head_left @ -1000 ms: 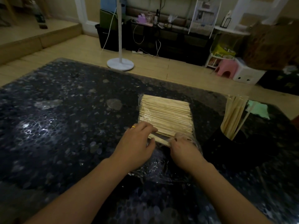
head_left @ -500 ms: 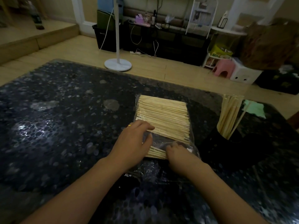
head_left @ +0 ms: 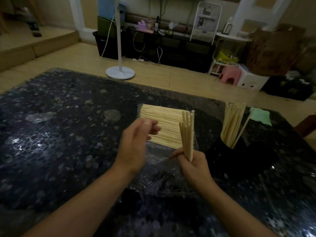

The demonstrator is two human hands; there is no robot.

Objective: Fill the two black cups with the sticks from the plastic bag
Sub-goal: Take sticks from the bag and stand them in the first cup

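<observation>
1. Sticks (head_left: 161, 124): a flat layer of pale wooden sticks lies side by side in a clear plastic bag (head_left: 159, 168) on the dark speckled table (head_left: 59, 134), in front of both hands.
2. Right hand (head_left: 193, 166): fingers curled round the lower ends of a small bundle of sticks (head_left: 187, 134), held nearly upright above the bag's near right corner.
3. Left hand (head_left: 135, 144): raised above the bag's left edge, blurred; fingers loosely extended and holding nothing, fingertips over the layer of sticks.
4. Black cup (head_left: 227, 151): stands on the table to the right of the bag, hard to separate from the dark surface; a fan of sticks (head_left: 233, 124) leans out of it, upper ends spread.
5. Second black cup: cannot be made out in the dark area around the first.
6. Green cloth (head_left: 260, 116): lies on the table just behind the cup.
7. Background: a white stand (head_left: 119, 72) rests on the wooden floor beyond the table; a pink stool (head_left: 230, 76) sits farther right.
</observation>
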